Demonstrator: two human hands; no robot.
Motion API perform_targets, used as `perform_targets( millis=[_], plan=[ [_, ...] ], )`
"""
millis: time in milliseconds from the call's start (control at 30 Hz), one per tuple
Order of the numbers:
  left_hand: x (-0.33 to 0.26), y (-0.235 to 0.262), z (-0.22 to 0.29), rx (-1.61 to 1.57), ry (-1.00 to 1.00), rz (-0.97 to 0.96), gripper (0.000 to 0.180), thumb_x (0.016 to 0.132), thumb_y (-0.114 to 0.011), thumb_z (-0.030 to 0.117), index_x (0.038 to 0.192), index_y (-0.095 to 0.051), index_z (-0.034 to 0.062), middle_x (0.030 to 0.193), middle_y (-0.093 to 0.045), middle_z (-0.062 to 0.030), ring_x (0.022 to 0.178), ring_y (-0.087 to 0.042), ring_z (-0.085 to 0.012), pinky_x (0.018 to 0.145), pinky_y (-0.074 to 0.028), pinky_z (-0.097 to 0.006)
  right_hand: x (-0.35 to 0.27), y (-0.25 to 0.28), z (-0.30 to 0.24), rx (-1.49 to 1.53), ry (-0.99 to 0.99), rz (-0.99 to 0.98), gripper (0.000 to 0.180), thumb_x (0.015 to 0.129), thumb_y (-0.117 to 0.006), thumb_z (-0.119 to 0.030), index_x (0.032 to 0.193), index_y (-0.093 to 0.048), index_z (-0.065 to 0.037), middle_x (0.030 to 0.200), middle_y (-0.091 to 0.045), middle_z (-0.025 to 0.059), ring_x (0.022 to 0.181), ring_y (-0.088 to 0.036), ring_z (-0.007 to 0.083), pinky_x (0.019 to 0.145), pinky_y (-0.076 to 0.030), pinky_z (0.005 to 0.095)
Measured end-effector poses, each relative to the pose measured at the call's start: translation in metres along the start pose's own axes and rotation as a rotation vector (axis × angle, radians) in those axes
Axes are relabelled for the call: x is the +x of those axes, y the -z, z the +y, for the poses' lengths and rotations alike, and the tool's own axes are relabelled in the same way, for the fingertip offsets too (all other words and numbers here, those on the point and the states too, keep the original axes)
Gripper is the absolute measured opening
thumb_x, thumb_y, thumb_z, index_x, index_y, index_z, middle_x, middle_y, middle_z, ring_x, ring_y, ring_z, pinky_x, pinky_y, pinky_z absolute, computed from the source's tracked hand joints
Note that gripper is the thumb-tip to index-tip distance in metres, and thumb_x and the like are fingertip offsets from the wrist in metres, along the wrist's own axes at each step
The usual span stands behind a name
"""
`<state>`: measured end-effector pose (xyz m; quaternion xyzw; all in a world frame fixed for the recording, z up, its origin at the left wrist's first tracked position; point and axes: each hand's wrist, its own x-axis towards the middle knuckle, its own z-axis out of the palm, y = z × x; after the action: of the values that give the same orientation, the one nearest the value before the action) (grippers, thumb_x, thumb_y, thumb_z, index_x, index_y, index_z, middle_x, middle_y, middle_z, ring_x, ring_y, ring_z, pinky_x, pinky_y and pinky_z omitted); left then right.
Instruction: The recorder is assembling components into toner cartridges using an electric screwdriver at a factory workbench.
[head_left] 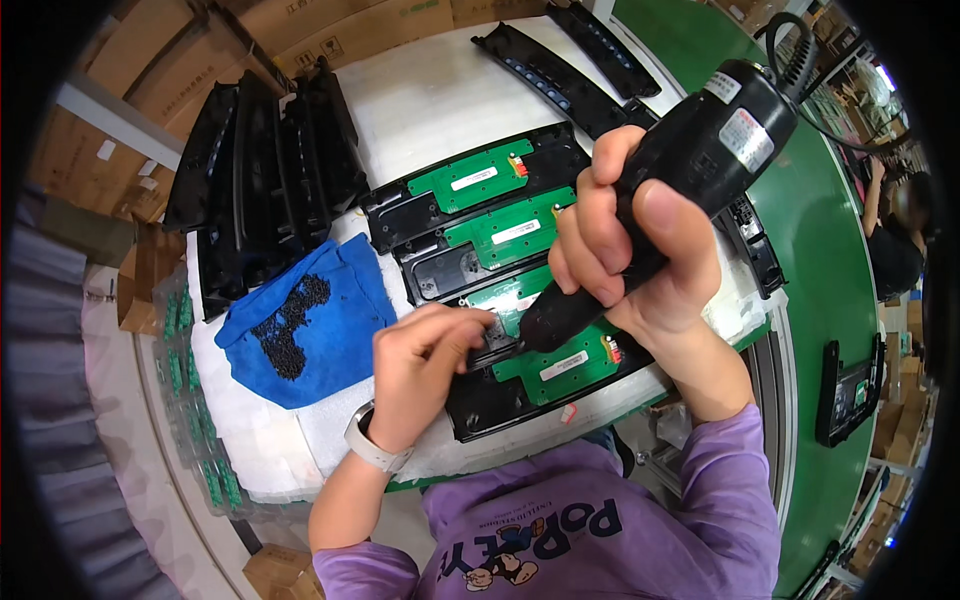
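Note:
In my right hand point(640, 235) is a corded black electric screwdriver point(715, 140), my fingers wrapped round its body. Its tip points down and left over black plastic panels that carry green circuit boards. My left hand point(425, 360) is closed in a pinch beside that tip; whatever lies between the fingertips is too small to make out. Under both hands is a panel with a circuit board point(500, 300), partly hidden by them. Nearest me lies another panel with a circuit board point(560, 375). A blue cloth point(345, 360) bearing a heap of small black screws point(285, 345) is left of my left hand.
Two more panels with circuit boards point(470, 180) point(515, 232) lie beyond my hands. Several black plastic panels point(265, 180) stand stacked at the left, and others point(550, 80) lie at the back. Cardboard boxes point(330, 40) line the far side. A green surface point(825, 290) runs along the right.

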<state>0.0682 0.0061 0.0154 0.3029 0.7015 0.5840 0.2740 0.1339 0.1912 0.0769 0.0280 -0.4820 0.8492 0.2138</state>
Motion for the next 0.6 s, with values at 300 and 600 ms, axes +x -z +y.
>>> perform_targets(
  millis=[300,600],
  plan=[
    [-0.001,0.009,-0.003,-0.125,0.117,0.073,0.008,0.083,-0.061,0.004,0.087,-0.066,-0.0019,0.072,-0.06,-0.0032,0.055,-0.049,-0.0025,0.049,-0.038,-0.015,-0.004,0.002,0.02,-0.202,0.028,-0.161,0.038,0.073,-0.068,-0.018,0.091,-0.039,-0.002,0.055,-0.042,0.002,0.04,-0.042,0.0104,0.039,-0.037,0.0235],
    [0.002,-0.002,-0.017,-0.25,0.078,0.034,0.01,0.082,-0.061,0.002,0.09,-0.066,-0.0018,0.073,-0.062,-0.0025,0.058,-0.054,-0.0044,0.052,-0.044,-0.016,-0.006,-0.002,0.022,-0.367,0.007,-0.294,0.03,0.069,-0.069,-0.004,0.085,-0.043,-0.003,0.061,-0.048,0.0029,0.052,-0.049,0.0114,0.048,-0.041,0.0235]
  ],
)
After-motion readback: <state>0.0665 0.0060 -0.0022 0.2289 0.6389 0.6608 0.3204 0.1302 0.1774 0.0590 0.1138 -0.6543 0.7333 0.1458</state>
